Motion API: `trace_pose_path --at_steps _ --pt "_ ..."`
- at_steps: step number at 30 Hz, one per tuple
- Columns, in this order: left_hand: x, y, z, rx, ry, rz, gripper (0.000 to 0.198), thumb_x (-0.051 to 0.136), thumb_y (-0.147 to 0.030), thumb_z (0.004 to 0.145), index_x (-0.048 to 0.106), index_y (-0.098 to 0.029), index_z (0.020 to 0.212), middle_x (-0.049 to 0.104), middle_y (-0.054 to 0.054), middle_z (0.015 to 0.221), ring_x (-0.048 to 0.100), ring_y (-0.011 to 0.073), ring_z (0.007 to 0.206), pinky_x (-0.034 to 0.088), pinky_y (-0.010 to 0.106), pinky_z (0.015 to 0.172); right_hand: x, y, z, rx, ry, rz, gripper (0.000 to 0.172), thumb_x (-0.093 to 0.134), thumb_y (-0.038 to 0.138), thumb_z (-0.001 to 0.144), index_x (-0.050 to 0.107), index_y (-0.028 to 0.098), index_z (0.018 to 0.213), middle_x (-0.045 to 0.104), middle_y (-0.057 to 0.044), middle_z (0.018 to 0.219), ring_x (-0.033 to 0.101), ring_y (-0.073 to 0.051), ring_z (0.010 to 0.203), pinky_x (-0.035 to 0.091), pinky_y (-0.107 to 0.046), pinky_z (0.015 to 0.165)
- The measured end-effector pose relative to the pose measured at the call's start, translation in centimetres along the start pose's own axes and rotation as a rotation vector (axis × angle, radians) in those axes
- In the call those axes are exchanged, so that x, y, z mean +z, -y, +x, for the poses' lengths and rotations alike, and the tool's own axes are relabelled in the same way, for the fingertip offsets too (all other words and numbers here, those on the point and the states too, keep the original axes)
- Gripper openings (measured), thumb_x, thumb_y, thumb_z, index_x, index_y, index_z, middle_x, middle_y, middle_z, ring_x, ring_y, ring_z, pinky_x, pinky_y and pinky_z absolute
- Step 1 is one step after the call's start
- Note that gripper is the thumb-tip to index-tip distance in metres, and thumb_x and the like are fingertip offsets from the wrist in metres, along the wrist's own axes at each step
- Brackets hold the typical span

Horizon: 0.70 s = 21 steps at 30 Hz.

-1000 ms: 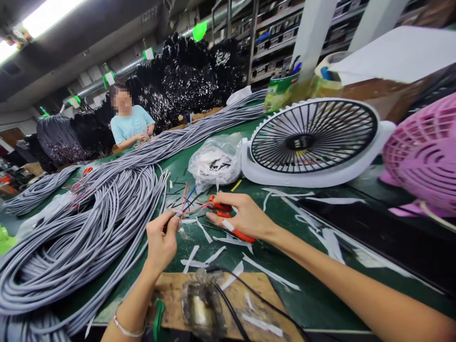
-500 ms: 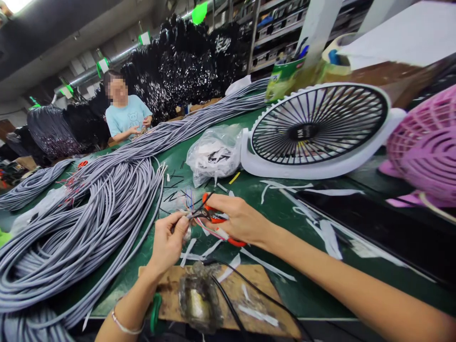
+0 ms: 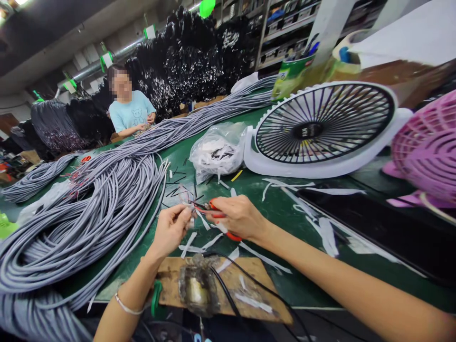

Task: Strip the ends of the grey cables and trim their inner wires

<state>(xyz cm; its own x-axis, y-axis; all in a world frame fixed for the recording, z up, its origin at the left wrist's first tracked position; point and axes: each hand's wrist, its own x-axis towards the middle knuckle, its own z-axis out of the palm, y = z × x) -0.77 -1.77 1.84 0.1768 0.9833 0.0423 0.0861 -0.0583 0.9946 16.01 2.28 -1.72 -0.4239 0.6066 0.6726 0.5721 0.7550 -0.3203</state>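
My left hand [image 3: 170,229] is closed in a pinch on a bundle of thin wires [image 3: 185,195], whose loose ends fan out past the fingertips. The sheath of the cable they belong to is mostly hidden by my fingers. In my right hand [image 3: 244,217] is a pair of scissors with red-orange handles [image 3: 233,236]. Their dark blades point left and meet the wires just beside my left fingertips. Whether the blades are fully together is too small to tell. Short black tubing pieces [image 3: 173,192] and white strips [image 3: 190,246] lie around my hands on the green table.
Grey coiled cables [image 3: 96,213] cover the left side. A clear bag [image 3: 217,152] of small pieces lies ahead, beside a white fan [image 3: 306,168] and a pink fan [image 3: 427,147]. A wooden board [image 3: 245,289] with a motor-like device sits in front. A co-worker [image 3: 133,111] sits across the table.
The scissors have turned slightly, with their blades now flatter and closer to my left fingertips. The coloured wires fan out differently. The whole view has shifted a little.
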Motion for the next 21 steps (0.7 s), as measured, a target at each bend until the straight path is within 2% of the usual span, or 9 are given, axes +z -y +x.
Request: trace_pose_path --at_steps 3,5,7,10,13,15,16,18,21 --pt "-0.9 -0.7 0.1 -0.009 -0.065 -0.046 0.048 0.065 -0.058 0.06 0.055 -0.012 0.066 0.034 -0.008 0.046 0.02 0.0003 0.035 0.011 0.017 0.034 -0.5 -0.7 0.2 0.15 -0.05 -0.06 0.037 0.039 0.038 0.08 0.034 0.021 0.047 0.045 0.0 0.043 0.037 -0.01 0.04 0.026 -0.023 0.045" --pt "-2.2 -1.5 -1.0 -0.018 -0.134 -0.081 0.046 0.068 -0.054 0.06 0.058 -0.011 0.072 0.036 -0.007 0.047 0.019 0.0 0.036 0.009 0.016 0.035 -0.9 -1.2 0.5 0.302 -0.026 -0.174 0.041 0.039 0.042 0.081 0.038 0.02 0.046 0.048 -0.002 0.044 0.041 -0.011 0.042 0.026 -0.024 0.046" --pt "-3.9 -2.3 -3.6 -0.018 -0.211 -0.084 0.041 0.067 -0.048 0.065 0.062 -0.011 0.082 0.036 -0.007 0.048 0.019 0.0003 0.037 0.008 0.016 0.036 -1.1 -1.7 0.8 0.445 0.111 -0.304 0.037 0.044 0.043 0.079 0.049 0.019 0.051 0.055 -0.004 0.049 0.047 -0.014 0.045 0.026 -0.024 0.046" --pt "-6.5 -2.3 -10.1 -0.049 -0.346 -0.027 0.039 0.064 -0.048 0.069 0.065 -0.012 0.084 0.032 -0.007 0.044 0.016 0.001 0.037 0.009 0.017 0.037 -1.2 -2.4 0.9 0.559 0.371 -0.445 0.025 0.051 0.04 0.076 0.062 0.019 0.068 0.065 -0.007 0.063 0.057 -0.019 0.053 0.025 -0.025 0.045" --pt "-8.1 0.0 -17.2 -0.276 -0.411 0.074 0.042 0.062 -0.053 0.069 0.067 -0.011 0.076 0.031 -0.007 0.041 0.014 0.0012 0.038 0.011 0.018 0.038 -0.8 -3.2 0.7 0.544 0.454 -0.444 0.025 0.049 0.037 0.078 0.065 0.018 0.08 0.067 -0.009 0.072 0.061 -0.022 0.062 0.032 -0.026 0.048" --pt "-8.7 2.5 -21.0 -0.488 -0.354 0.133 0.05 0.061 -0.06 0.064 0.066 -0.01 0.065 0.037 -0.005 0.041 0.018 0.0015 0.035 0.014 0.018 0.037 -0.3 -3.5 0.5 0.479 0.419 -0.363 0.025 0.047 0.033 0.081 0.065 0.017 0.088 0.068 -0.009 0.08 0.063 -0.022 0.071 0.039 -0.027 0.056" --pt "-8.9 3.7 -22.4 -0.553 -0.322 0.196 0.054 0.059 -0.064 0.063 0.063 -0.01 0.056 0.04 -0.003 0.042 0.024 0.0023 0.034 0.02 0.019 0.037 0.0 -3.5 0.3 0.445 0.397 -0.321 0.025 0.047 0.031 0.081 0.065 0.016 0.092 0.068 -0.01 0.084 0.063 -0.022 0.075 0.042 -0.027 0.061" --pt "-9.0 5.5 -24.3 -0.616 -0.289 0.372 0.055 0.06 -0.065 0.06 0.062 -0.011 0.05 0.049 0.001 0.044 0.041 0.0087 0.041 0.034 0.022 0.043 0.6 -3.3 0.2 0.393 0.372 -0.261 0.027 0.047 0.027 0.081 0.065 0.013 0.096 0.066 -0.011 0.091 0.062 -0.022 0.082 0.044 -0.028 0.07" --pt "-8.9 5.7 -24.4 -0.541 -0.268 0.568 0.042 0.063 -0.056 0.064 0.071 -0.015 0.07 0.066 0.005 0.067 0.057 0.0184 0.065 0.046 0.027 0.062 1.3 -2.4 0.0 0.351 0.368 -0.216 0.029 0.046 0.025 0.082 0.066 0.01 0.096 0.065 -0.014 0.094 0.06 -0.024 0.088 0.044 -0.031 0.077"
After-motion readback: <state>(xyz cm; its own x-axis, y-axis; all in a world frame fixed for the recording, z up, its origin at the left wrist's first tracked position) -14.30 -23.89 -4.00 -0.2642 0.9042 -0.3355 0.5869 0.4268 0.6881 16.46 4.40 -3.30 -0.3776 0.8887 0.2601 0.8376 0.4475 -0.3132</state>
